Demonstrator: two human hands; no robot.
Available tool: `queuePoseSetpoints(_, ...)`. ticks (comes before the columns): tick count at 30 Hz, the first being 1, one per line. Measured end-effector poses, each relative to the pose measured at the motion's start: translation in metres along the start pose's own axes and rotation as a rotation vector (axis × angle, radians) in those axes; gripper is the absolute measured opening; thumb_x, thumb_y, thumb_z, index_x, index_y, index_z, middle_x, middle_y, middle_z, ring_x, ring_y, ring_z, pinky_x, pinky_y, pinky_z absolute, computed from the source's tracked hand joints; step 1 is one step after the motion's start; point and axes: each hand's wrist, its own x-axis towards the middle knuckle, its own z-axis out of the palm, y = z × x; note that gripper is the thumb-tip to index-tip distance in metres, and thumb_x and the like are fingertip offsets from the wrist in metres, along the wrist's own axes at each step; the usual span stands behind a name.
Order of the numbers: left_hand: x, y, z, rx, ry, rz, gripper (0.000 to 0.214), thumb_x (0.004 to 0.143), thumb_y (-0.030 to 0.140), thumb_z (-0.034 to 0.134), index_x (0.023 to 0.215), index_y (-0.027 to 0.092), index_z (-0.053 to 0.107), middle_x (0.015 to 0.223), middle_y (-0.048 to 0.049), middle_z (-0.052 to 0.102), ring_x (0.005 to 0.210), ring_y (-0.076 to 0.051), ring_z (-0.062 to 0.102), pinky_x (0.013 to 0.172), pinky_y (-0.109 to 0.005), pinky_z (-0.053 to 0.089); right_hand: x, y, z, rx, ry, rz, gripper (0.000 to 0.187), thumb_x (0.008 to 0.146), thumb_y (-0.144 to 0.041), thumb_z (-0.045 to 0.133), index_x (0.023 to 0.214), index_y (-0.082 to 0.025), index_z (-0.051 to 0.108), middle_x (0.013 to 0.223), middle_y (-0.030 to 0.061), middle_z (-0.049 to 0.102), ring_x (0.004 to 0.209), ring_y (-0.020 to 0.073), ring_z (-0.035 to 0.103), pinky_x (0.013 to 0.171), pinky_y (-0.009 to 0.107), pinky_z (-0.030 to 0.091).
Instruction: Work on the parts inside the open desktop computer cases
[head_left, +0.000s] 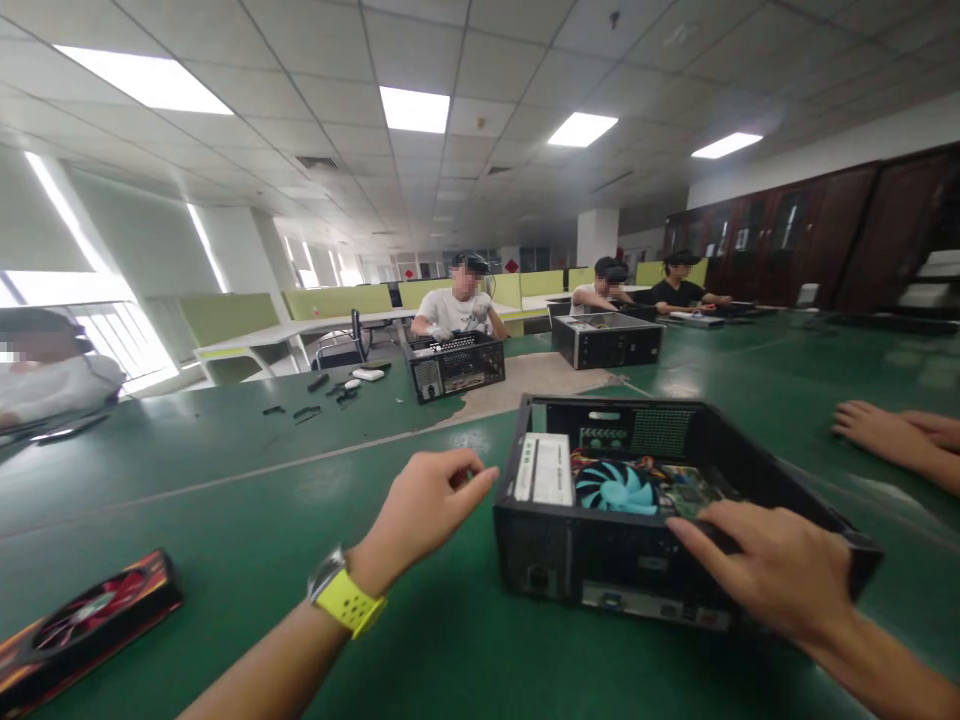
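Observation:
An open black computer case lies on the green table in front of me. Inside it are a turquoise cooling fan, a power supply with a white label and a green circuit board. My right hand grips the case's near rim, thumb on the near side and fingers reaching over the edge; the fingertips are partly hidden. Left of the case my left hand hovers with nothing in it, fingers loosely curled and thumb apart. A yellow-strapped watch is on the left wrist.
A graphics card with a red fan lies at the lower left. Across the table, co-workers sit by a second case and a third case. Several small dark parts lie far left. Another person's hands rest at right.

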Motion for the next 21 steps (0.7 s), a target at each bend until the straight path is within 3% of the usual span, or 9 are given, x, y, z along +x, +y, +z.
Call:
queuePoseSetpoints(3,0.035,0.027,-0.005,0.095,0.004,0.118,0.040,0.085,0.049,0.041,0.079,0.018,0.066,0.071,-0.0028,0.064,0.063,-0.013,0.054,0.057,-0.025,0.035,-0.022,-0.036,-0.017,0.136,0.091,-0.228,0.039,0.085,-0.052,0.047,0.064,-0.025,0.067,0.062,0.0002,0.064,0.054,0.0130,0.056,0.057,0.028,0.036)
queuePoseSetpoints(6,0.056,0.041,0.007,0.240,-0.199,0.173,0.039,0.081,0.051,0.045,0.082,0.020,0.070,0.078,-0.0059,0.068,0.067,-0.017,0.059,0.057,-0.027,0.039,-0.033,-0.054,-0.032,0.318,0.116,-0.400,0.031,0.085,-0.045,0.051,0.067,-0.025,0.067,0.060,-0.0015,0.063,0.050,0.0105,0.055,0.052,0.025,0.037)
queuePoseSetpoints(9,0.065,0.048,0.030,0.423,-0.596,0.187,0.041,0.073,0.052,0.056,0.090,0.018,0.071,0.089,-0.0107,0.070,0.076,-0.025,0.063,0.059,-0.032,0.044,-0.013,-0.057,-0.052,0.479,-0.129,-0.434,0.032,0.089,-0.041,0.044,0.073,-0.027,0.068,0.065,-0.0039,0.066,0.055,0.0090,0.058,0.050,0.021,0.039)
queuePoseSetpoints(12,0.066,0.047,0.051,0.496,-0.873,0.262,0.043,0.074,0.039,0.061,0.110,0.016,0.066,0.107,-0.0128,0.068,0.092,-0.027,0.063,0.068,-0.032,0.048,0.047,-0.058,-0.062,0.453,-0.484,-0.422,0.034,0.090,-0.041,0.042,0.074,-0.028,0.069,0.070,-0.0031,0.067,0.058,0.0103,0.059,0.051,0.020,0.039)
queuePoseSetpoints(14,0.065,0.042,0.061,0.469,-0.910,0.301,0.041,0.076,0.028,0.059,0.117,0.020,0.062,0.111,-0.0102,0.067,0.096,-0.025,0.062,0.073,-0.030,0.048,0.096,-0.064,-0.052,0.337,-0.642,-0.484,0.030,0.087,-0.039,0.045,0.076,-0.025,0.070,0.072,-0.0008,0.068,0.060,0.0125,0.058,0.053,0.023,0.038)
queuePoseSetpoints(17,0.065,0.034,0.072,0.435,-0.876,0.315,0.040,0.077,0.018,0.055,0.116,0.023,0.062,0.110,-0.0069,0.067,0.098,-0.022,0.062,0.077,-0.028,0.048,0.149,-0.081,-0.010,0.245,-0.983,-0.667,0.024,0.078,-0.032,0.052,0.086,-0.022,0.073,0.078,0.0003,0.069,0.068,0.0135,0.060,0.059,0.023,0.040)
queuePoseSetpoints(19,0.065,0.030,0.077,0.413,-0.855,0.342,0.041,0.076,0.014,0.053,0.115,0.024,0.062,0.112,-0.0048,0.067,0.101,-0.021,0.061,0.081,-0.028,0.047,0.160,-0.092,0.026,0.176,-1.192,-0.702,0.026,0.072,-0.031,0.058,0.092,-0.021,0.072,0.080,-0.0001,0.069,0.070,0.0141,0.061,0.060,0.023,0.040)
queuePoseSetpoints(21,0.068,0.026,0.078,0.378,-0.829,0.388,0.041,0.075,0.013,0.053,0.112,0.025,0.063,0.110,-0.0029,0.067,0.100,-0.021,0.061,0.080,-0.028,0.047,0.156,-0.098,0.059,0.102,-1.289,-0.674,0.031,0.067,-0.032,0.062,0.094,-0.022,0.072,0.079,-0.0002,0.069,0.068,0.0152,0.061,0.056,0.023,0.041)
